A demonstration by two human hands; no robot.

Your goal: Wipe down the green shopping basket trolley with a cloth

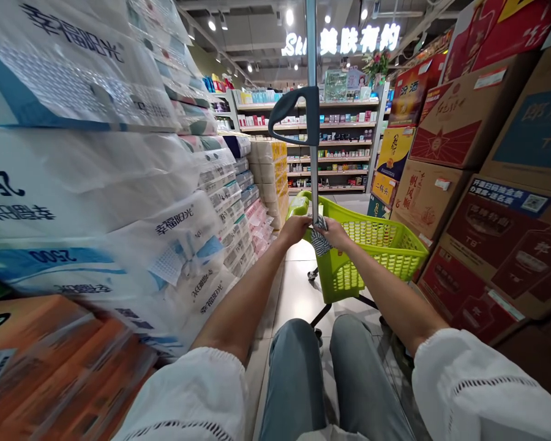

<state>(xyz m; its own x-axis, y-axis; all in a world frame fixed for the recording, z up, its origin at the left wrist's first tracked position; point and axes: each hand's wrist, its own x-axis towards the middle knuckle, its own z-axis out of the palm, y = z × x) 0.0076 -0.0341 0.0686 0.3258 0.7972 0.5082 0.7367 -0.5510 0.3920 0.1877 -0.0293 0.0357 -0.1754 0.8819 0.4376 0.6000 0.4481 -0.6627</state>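
A mop with a long metal pole (313,171) stands upright in front of me, its upper end running out of view. A dark grey loop handle (296,116) is fixed partway up the pole. Striped grey-and-white cloth strips (320,240) hang bunched at the lower end. My left hand (296,230) is closed at the left side of the mop's lower end. Opposite it, my right hand (337,233) is closed on the cloth beside the pole. Both sets of fingertips are partly hidden. Just behind my hands is a lime-green shopping basket cart (371,245).
Stacked tissue packs (156,239) rise along the left, above orange packs (50,361). Printed cartons (445,131) are piled on the right. Shelves of small goods (330,119) close off the far end. Pale floor tiles (296,294) show between my knees and the cart.
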